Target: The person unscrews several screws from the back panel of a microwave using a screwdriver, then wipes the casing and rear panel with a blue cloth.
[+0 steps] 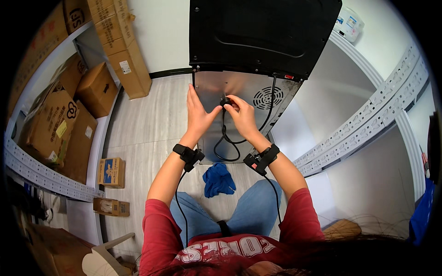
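Observation:
A black power plug (225,101) on a looped black cord (224,126) is pinched in the fingers of my right hand (243,117), close against a bare metal back panel (206,87). Whether its prongs sit in anything there is hidden. My left hand (200,116) has its fingers stretched out along the panel's left edge, its thumb reaching to the plug's side. The cord runs down, loops, and climbs to the machine's black upper cover (262,39). To the right of my right hand is a round slotted vent (268,98), with a small red part (288,77) above it.
A crumpled blue cloth (218,180) lies on the floor between my knees and the machine. Cardboard boxes (60,124) fill the left shelf, and a tall carton (126,69) stands behind it. Perforated metal shelf posts (354,126) rise close on the right. Cables trail from both wrist straps.

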Motion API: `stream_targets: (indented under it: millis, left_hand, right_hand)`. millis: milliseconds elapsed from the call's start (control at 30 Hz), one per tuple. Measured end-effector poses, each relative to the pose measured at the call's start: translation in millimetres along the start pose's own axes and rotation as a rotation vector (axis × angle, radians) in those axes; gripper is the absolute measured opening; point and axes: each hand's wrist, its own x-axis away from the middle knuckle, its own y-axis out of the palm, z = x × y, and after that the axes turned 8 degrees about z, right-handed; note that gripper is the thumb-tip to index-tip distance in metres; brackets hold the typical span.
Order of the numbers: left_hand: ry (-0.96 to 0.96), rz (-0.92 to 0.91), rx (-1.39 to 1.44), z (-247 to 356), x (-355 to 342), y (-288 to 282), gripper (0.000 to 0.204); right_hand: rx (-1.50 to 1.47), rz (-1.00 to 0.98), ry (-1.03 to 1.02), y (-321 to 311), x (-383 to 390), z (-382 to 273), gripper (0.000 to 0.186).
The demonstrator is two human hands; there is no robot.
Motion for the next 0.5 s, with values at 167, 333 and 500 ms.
stream_targets:
  millis: [167,333,500]
  left_hand:
    - [-0.002,0.007,0.035,0.8,-0.3,1.2,0.113]
    - [-0.017,0.062,0.033,1.9,-0.9,6.0,0.116]
    - [-0.022,0.1,0.029,-0.6,1.7,9.1,0.112]
  right_hand:
    - [0.009,-0.005,0.042,0.9,0.3,-0.7,0.027]
    - [0.031,-0.006,0.032,2.7,-1.8,0.5,0.027]
    - [0.084,-0.036,0.036,1.2,-7.7,-5.1,0.027]
